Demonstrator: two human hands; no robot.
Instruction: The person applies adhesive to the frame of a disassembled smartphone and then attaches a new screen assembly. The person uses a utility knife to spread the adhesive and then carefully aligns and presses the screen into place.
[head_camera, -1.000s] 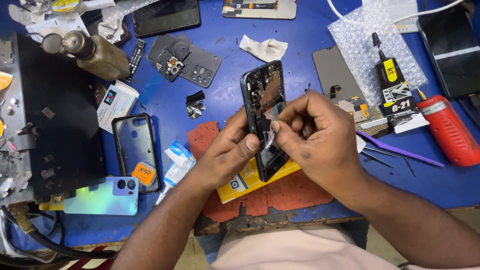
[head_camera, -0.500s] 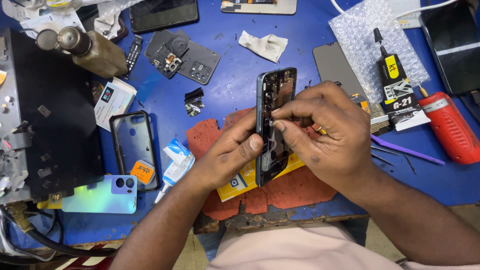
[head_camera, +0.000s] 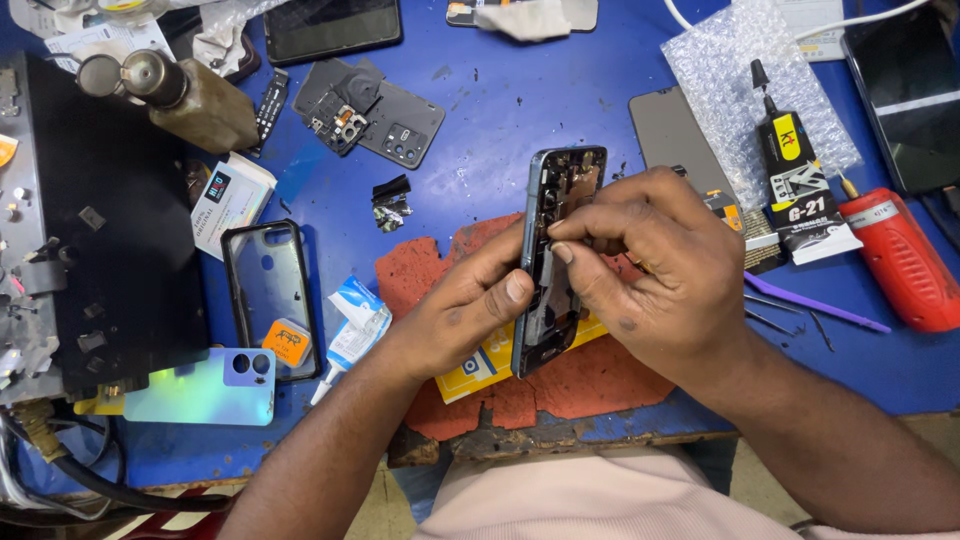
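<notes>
Two hands hold an open phone, mid frame.
Left hand (head_camera: 470, 305) grips the open phone (head_camera: 553, 255) on its edge; right hand (head_camera: 650, 265) fingertips pinch a small part inside it, above the red mat (head_camera: 590, 375).

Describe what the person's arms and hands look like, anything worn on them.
Both forearms are bare, with no sleeves, watch or bracelet in view. The left hand and right hand wear no gloves, and no rings show. The fingernails are short. A pale pink garment covers the torso below.
</notes>
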